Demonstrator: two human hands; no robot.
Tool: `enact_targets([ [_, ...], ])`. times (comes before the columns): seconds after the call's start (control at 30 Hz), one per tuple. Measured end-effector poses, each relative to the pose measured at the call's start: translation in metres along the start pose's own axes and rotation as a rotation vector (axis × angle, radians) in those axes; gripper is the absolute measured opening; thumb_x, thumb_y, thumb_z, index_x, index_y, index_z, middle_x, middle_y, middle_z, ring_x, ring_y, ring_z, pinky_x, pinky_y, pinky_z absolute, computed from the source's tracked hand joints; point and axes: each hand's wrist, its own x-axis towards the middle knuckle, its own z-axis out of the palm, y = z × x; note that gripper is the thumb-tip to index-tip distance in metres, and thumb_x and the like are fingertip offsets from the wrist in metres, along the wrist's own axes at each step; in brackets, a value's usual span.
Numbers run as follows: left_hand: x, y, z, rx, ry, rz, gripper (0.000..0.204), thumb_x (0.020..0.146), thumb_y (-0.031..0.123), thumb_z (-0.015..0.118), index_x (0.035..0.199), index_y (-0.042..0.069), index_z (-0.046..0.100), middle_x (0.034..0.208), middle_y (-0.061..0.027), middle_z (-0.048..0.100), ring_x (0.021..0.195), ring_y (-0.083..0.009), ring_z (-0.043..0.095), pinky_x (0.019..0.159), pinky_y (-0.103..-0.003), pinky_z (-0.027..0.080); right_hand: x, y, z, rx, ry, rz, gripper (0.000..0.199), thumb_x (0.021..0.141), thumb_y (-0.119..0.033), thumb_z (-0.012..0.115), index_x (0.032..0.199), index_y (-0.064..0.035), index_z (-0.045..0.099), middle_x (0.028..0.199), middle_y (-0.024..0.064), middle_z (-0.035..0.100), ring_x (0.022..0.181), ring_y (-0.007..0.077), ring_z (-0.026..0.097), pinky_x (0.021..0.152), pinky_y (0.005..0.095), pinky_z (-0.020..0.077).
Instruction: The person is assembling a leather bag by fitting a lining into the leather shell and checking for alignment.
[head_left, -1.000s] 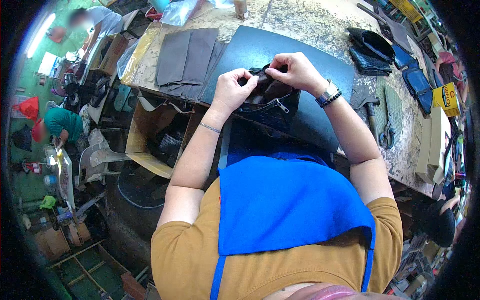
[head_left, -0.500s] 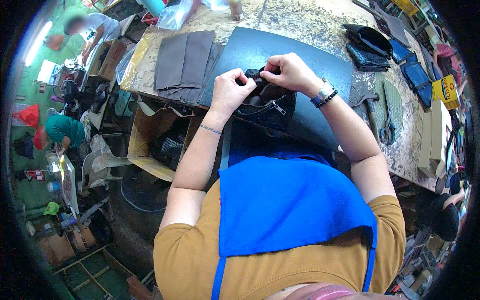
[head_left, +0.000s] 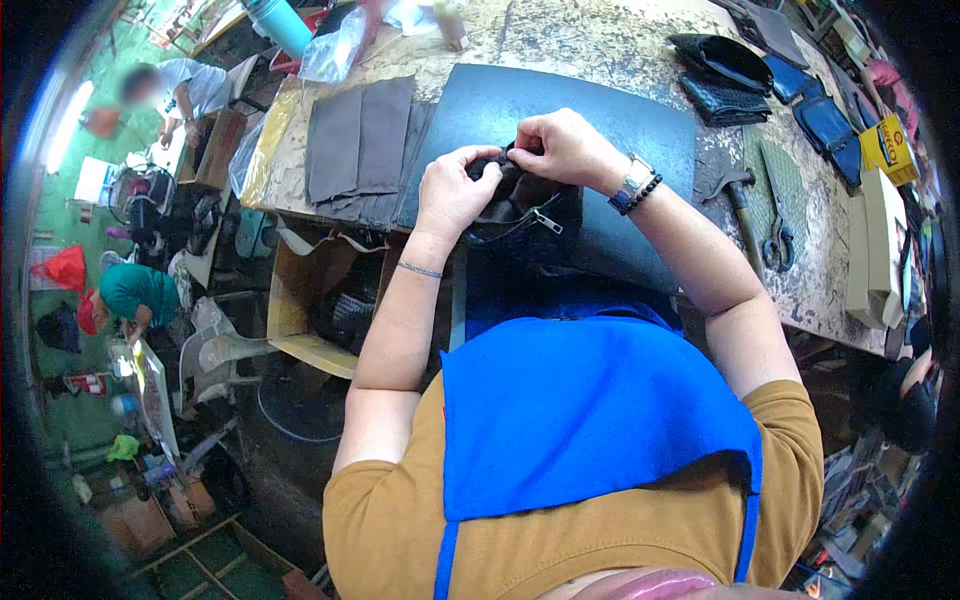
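Observation:
My left hand [head_left: 455, 188] and my right hand [head_left: 560, 148] both pinch the top edge of a small black zippered pouch [head_left: 525, 210]. The pouch lies on a dark blue cutting mat [head_left: 610, 130] on the worn workbench [head_left: 580, 40]. A metal zipper pull hangs from the pouch's front. My right wrist carries a watch and a bead bracelet, and a thin bracelet sits on my left wrist. A blue apron covers my chest.
Grey-brown leather pieces [head_left: 360, 140] lie left of the mat. Right of it sit a hammer [head_left: 735, 190], pincers [head_left: 775, 235], black and blue pouches [head_left: 725, 65] and boxes [head_left: 875, 240]. An open cardboard box [head_left: 300, 310] stands under the bench. Two people [head_left: 130, 290] work on the floor at left.
Both hands stay on the pouch's top edge, and my fingers have shifted slightly along it. The view has tilted a little.

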Motion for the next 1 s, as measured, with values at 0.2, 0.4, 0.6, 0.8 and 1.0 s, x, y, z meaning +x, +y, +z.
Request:
enact_targets([
  [0.2, 0.001, 0.000, -0.002, 0.020, -0.056, -0.074, 0.022, 0.084, 0.027, 0.068, 0.096, 0.010, 0.074, 0.082, -0.0120, 0.072, 0.075, -0.0240, 0.069, 0.070, -0.032, 0.052, -0.015, -0.007, -0.005, -0.225, 0.061, -0.022, 0.017, 0.083, -0.025, 0.069, 0.083, -0.0086, 0.068, 0.077, 0.0082, 0.068, 0.081, 0.0256, 0.066, 0.081, 0.0477, 0.0486],
  [0.4, 0.003, -0.003, -0.001, -0.079, -0.080, -0.067, 0.020, 0.084, 0.023, 0.070, 0.095, 0.007, 0.074, 0.081, -0.0121, 0.072, 0.073, -0.0187, 0.069, 0.069, -0.030, 0.051, -0.026, -0.010, -0.010, -0.307, 0.209, 0.002, 0.016, 0.082, -0.027, 0.070, 0.082, -0.0110, 0.069, 0.089, 0.0067, 0.067, 0.095, 0.0259, 0.061, 0.099, 0.0582, 0.0377],
  [0.6, 0.005, 0.001, 0.000, -0.022, -0.067, -0.054, 0.020, 0.084, 0.023, 0.070, 0.095, 0.007, 0.074, 0.080, -0.0133, 0.071, 0.073, -0.0198, 0.069, 0.068, -0.031, 0.051, -0.015, 0.007, -0.004, -0.145, 0.303, -0.056, 0.015, 0.078, -0.019, 0.074, 0.080, -0.0052, 0.068, 0.086, 0.0098, 0.067, 0.087, 0.0263, 0.062, 0.079, 0.0355, 0.0494],
  [0.8, 0.004, 0.009, 0.000, 0.032, -0.074, -0.049, 0.019, 0.084, 0.022, 0.069, 0.094, 0.007, 0.073, 0.078, -0.0152, 0.070, 0.071, -0.0199, 0.069, 0.067, -0.031, 0.051, -0.010, 0.007, -0.012, 0.047, 0.074, 0.147, 0.018, 0.074, -0.020, 0.072, 0.080, -0.0042, 0.065, 0.077, 0.0136, 0.066, 0.072, 0.0323, 0.065, 0.067, 0.0395, 0.0517],
  [1.0, 0.026, 0.028, -0.017, 0.167, -0.344, 0.247, 0.016, 0.088, 0.018, 0.066, 0.095, 0.004, 0.070, 0.087, -0.0072, 0.072, 0.084, -0.0175, 0.066, 0.096, -0.042, 0.040, -0.023, -0.006, -0.027, 0.166, 0.082, 0.153, 0.029, 0.073, -0.019, 0.070, 0.098, -0.0035, 0.066, 0.071, 0.0121, 0.066, 0.067, 0.0231, 0.066, 0.065, 0.0344, 0.0528],
])
